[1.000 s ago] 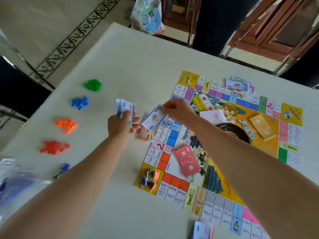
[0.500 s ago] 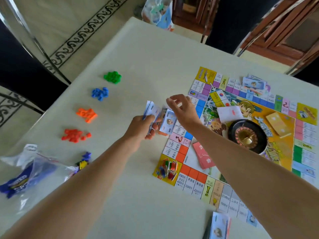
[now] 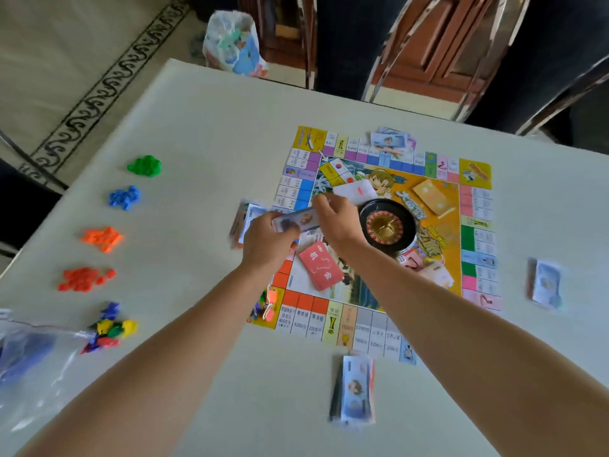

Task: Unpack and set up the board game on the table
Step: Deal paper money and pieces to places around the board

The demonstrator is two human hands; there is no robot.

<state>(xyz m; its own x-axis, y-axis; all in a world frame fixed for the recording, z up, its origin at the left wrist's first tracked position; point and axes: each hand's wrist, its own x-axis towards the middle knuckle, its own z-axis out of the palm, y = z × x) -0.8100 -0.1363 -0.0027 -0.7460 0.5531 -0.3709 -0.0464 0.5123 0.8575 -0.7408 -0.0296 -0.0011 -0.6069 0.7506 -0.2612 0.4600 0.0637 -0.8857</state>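
the left hand is curled round a wad of play notes at the board's left edge. the right hand, over the board, pinches one note just above the left hand. a wheel and red cards lie on the board. one pile of notes lies just below the board, a second pile right of it. coloured heaps sit well left of the board.
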